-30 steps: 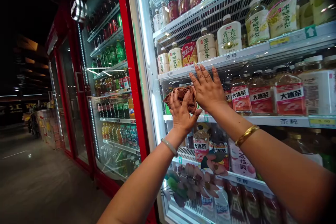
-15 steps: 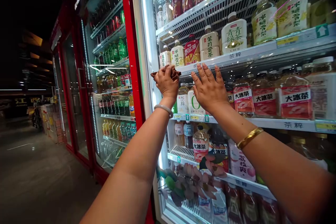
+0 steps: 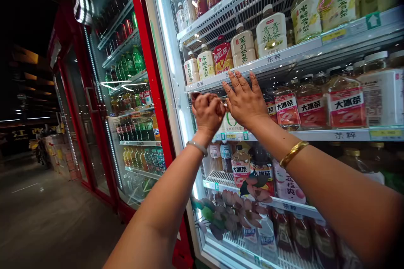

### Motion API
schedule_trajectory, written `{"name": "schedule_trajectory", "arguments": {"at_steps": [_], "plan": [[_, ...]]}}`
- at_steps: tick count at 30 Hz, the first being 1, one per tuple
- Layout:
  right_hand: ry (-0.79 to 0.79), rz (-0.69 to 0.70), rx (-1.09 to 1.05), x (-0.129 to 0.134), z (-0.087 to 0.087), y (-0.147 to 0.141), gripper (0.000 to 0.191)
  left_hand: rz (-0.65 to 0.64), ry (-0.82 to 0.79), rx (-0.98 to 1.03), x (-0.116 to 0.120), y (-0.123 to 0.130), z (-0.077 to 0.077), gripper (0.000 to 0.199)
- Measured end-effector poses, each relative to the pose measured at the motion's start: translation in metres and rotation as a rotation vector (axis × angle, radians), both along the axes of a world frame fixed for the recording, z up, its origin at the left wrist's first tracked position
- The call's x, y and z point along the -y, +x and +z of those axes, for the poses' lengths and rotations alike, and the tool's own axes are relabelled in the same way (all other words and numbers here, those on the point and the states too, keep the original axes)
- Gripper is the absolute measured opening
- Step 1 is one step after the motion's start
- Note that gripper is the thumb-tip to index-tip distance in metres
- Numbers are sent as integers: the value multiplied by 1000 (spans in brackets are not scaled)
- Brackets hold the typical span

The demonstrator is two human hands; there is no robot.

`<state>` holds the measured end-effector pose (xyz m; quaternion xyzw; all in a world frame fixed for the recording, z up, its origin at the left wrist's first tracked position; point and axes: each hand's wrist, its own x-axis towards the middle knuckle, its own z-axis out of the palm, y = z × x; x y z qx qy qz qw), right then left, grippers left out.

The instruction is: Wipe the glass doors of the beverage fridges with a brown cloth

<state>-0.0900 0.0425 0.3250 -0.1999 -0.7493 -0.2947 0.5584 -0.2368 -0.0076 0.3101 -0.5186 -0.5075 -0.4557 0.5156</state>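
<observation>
My left hand (image 3: 208,112) is closed around a brown cloth (image 3: 196,95), most of it hidden under the fingers. It is against the glass door (image 3: 277,76) of a lit drinks cooler. Close to its right, my right hand (image 3: 246,98) lies flat on the same glass, fingers spread, holding nothing. A pale bangle (image 3: 197,148) circles my left wrist and a gold bangle (image 3: 293,154) my right forearm. Behind the glass, a white shelf edge (image 3: 274,58) carries tea bottles, among them a white-labelled green tea bottle (image 3: 271,31).
A dark flower decal (image 3: 232,210) marks the lower glass. Red-labelled bottles (image 3: 344,101) stand on the shelf right of my hands. To the left are a red cooler frame (image 3: 150,59), another cooler with green bottles (image 3: 138,59), stacked boxes (image 3: 61,157) and grey floor (image 3: 59,218).
My left hand has moved down and right across the glass with the cloth, closer to my right hand. My right hand stays spread on the glass. The view has shifted slightly.
</observation>
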Motion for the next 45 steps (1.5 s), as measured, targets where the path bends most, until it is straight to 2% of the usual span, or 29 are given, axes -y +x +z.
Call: {"name": "schedule_trajectory", "arguments": {"at_steps": [2, 3, 5, 7, 10, 12, 14, 16, 19, 22, 25, 27, 28, 30, 33, 35, 36, 38, 39, 40, 42, 44, 45], "plan": [[10, -27, 5, -1, 0, 0, 58, 5, 82, 156, -6, 2, 24, 21], [12, -35, 7, -1, 0, 0, 58, 12, 122, 215, -9, 4, 30, 20], [9, -38, 8, -3, 1, 0, 58, 25, 169, 261, -10, 12, 24, 19], [-2, -31, 14, -4, 2, 0, 59, 27, 159, 217, -9, 23, -2, 16], [-16, -26, 28, -3, 3, 0, 61, 18, 102, 113, -5, 32, -56, 11], [-13, -35, 37, -2, 2, 0, 61, -3, 56, 30, -3, 31, -85, 11], [-10, -44, 78, -2, 0, 6, 59, 14, 20, -54, 0, 25, -103, 12], [-6, -46, 171, -4, -3, 21, 57, 37, 2, -146, 3, 15, -109, 12], [57, -70, 296, -13, -6, 69, 53, 61, -56, -241, 8, 5, -94, 11], [155, -150, 232, -28, -9, 134, 50, 84, -51, -107, 6, 18, -58, 11], [225, -217, 107, -40, -13, 187, 50, 47, 71, 75, -8, 64, -17, 12], [249, -237, 51, -44, -18, 205, 51, -23, 67, -9, -20, 107, -2, 11], [252, -239, 31, -45, -21, 208, 51, -58, 50, -92, -26, 129, -1, 11], [240, -235, 11, -46, -25, 209, 52, -107, 64, -223, -37, 166, -13, 14], [223, -216, 2, -45, -28, 204, 54, -174, 120, -380, -42, 194, -55, 14], [224, -205, -9, -44, -28, 203, 54, -231, 97, -558, -37, 192, -83, 9], [224, -203, -13, -44, -27, 203, 54, -262, 61, -670, -33, 186, -92, 6], [217, -207, -12, -44, -27, 204, 53, -306, -16, -934, -22, 167, -94, 4], [211, -211, -8, -44, -27, 205, 52, -303, -60, -1077, -17, 156, -86, 6], [205, -213, -5, -44, -26, 205, 51, -304, -77, -1127, -13, 146, -74, 10], [196, -208, 2, -45, -26, 206, 51, -287, -77, -1133, -9, 129, -39, 10], [190, -187, 6, -45, -26, 206, 51, -229, -15, -979, -13, 122, -1, 4], [187, -174, 5, -46, -26, 206, 51, -158, 59, -720, -17, 123, 14, 3]]}}
